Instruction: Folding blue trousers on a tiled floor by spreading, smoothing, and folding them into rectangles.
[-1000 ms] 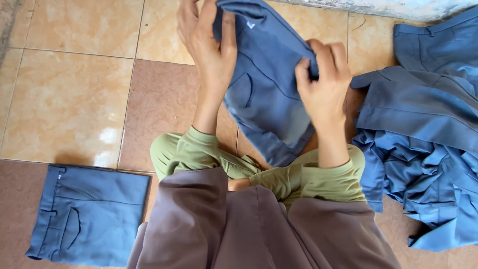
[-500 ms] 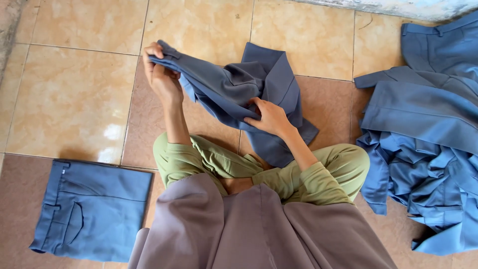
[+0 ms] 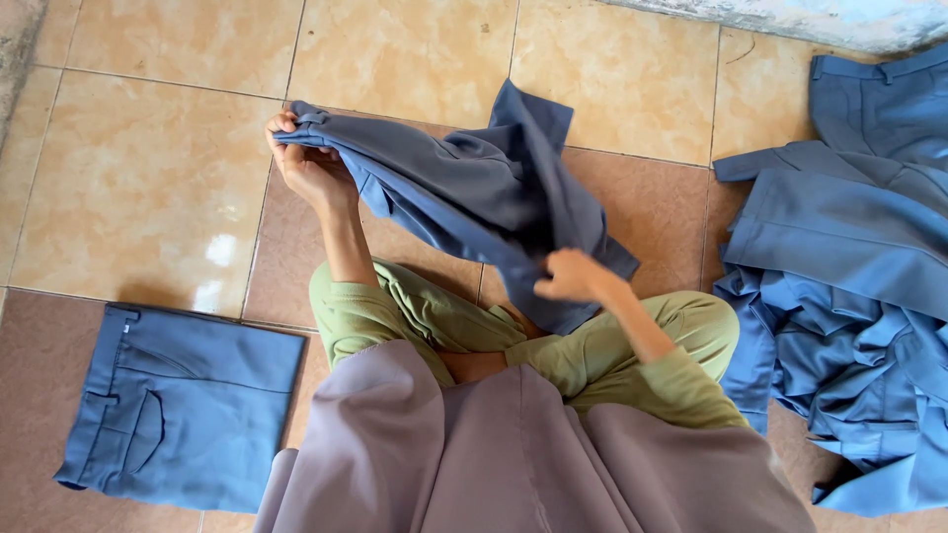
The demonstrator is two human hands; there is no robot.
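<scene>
Glossy beige and reddish-brown floor tiles [image 3: 148,188] w/ dark grout; daylight glare near left; rough pale wall base [image 3: 790,20] far right.

The left hand [image 3: 311,168] gripped one end of blue trousers [image 3: 474,197] at ten o'clock; the right hand [image 3: 571,276] held them near centre. Folded trousers [image 3: 188,405] lay at eight o'clock, a heap of blue garments [image 3: 849,276] at three.
</scene>
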